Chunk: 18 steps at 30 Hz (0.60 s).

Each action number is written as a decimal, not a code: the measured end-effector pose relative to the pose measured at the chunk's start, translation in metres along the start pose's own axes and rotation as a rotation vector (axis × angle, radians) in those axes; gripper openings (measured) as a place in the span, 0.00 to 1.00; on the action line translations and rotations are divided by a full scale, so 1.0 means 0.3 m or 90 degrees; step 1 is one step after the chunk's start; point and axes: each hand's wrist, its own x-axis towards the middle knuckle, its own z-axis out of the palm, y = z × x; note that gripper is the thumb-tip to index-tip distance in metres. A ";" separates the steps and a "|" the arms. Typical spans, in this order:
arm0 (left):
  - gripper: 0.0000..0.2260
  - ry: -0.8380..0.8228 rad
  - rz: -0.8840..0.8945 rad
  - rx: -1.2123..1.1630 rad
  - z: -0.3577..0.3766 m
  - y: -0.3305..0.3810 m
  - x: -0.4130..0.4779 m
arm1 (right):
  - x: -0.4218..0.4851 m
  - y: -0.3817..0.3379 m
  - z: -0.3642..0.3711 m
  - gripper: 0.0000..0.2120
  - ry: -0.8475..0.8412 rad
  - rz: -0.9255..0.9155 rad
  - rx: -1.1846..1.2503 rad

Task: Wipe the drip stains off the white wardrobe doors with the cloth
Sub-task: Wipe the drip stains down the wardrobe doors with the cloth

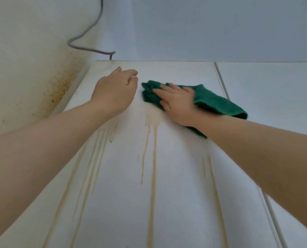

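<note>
I look up at a white wardrobe door (176,176) streaked with yellow-brown drip stains (153,154) that run down from a pale blot near its top. My right hand (176,102) lies flat on a folded green cloth (217,102) and presses it against the door just right of the blot. My left hand (115,90) rests against the door to the left of the cloth, fingers loosely curled, nothing in it. More drip lines (88,167) run below my left forearm.
A second white door (274,97) adjoins on the right, past a vertical seam (220,81). The wall on the left (33,77) carries brown mould-like stains. A grey cable (88,33) hangs down to the wardrobe's top edge. Above is a white ceiling.
</note>
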 end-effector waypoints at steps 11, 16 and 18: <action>0.17 0.054 -0.136 0.134 -0.105 -0.319 0.019 | 0.081 -0.149 0.010 0.22 -0.014 0.121 0.072; 0.19 0.016 -0.106 0.069 -0.073 -0.385 -0.024 | 0.068 -0.063 0.006 0.20 0.069 0.199 0.072; 0.20 -0.011 -0.095 0.023 -0.047 -0.378 -0.032 | 0.046 0.016 -0.029 0.19 0.121 0.454 0.074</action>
